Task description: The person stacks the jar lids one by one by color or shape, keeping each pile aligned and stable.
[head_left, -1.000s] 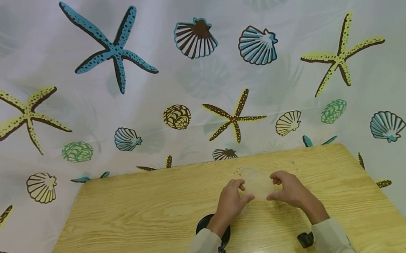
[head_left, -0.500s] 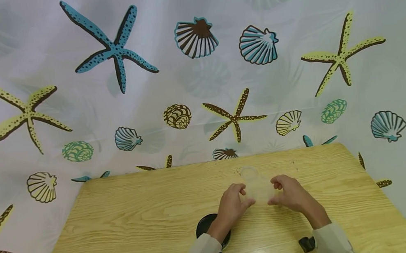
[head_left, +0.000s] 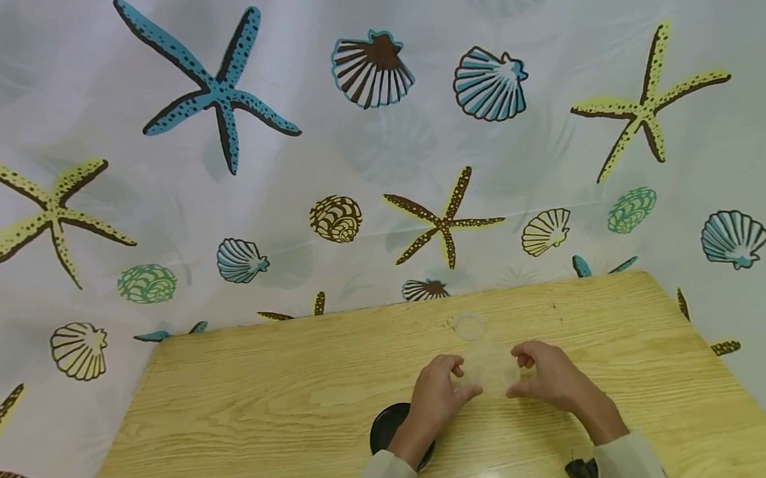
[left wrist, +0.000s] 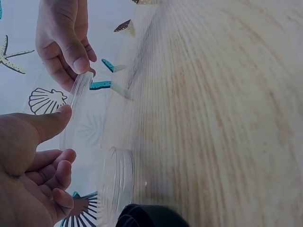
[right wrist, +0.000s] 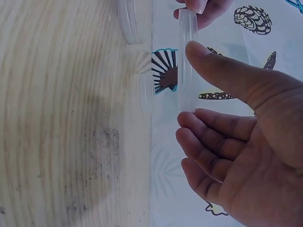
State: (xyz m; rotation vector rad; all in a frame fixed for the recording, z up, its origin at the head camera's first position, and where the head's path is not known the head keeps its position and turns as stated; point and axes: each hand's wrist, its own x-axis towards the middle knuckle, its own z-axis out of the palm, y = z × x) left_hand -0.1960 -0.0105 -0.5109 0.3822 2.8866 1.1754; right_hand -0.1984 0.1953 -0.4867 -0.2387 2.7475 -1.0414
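- Plainly, head view: clear round plastic dish (head_left: 491,369) pinched between bare left hand (head_left: 436,391) and right hand (head_left: 548,374), above yellowish wood-grain tabletop (head_left: 267,407).
- Left wrist view: looks light, stiff, likely slippery.
- Right wrist view: seems brittle; grip opposite rims gently.
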